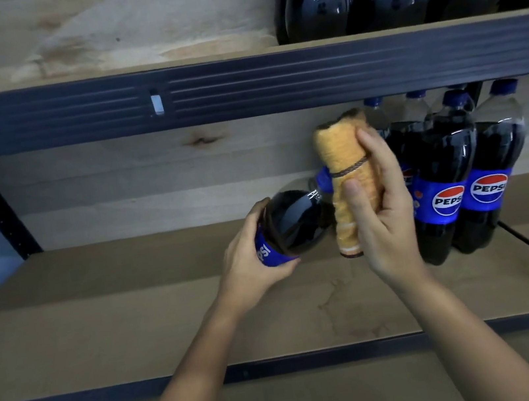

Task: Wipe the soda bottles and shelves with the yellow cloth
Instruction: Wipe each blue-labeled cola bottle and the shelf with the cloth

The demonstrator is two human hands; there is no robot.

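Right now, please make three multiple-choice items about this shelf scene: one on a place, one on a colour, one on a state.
1. Where do the standing soda bottles stand?
A. right side of the shelf
B. left side
C. floor

2. What colour is the cap of the held bottle?
A. red
B. blue
C. white

3. How is the held bottle oriented?
A. upright
B. upside down
C. tilted, cap pointing away

Key: 1 A, they cluster at right. 2 B, blue shows beside the yellow cloth in the right hand. 3 C, the left hand grips it leaning.
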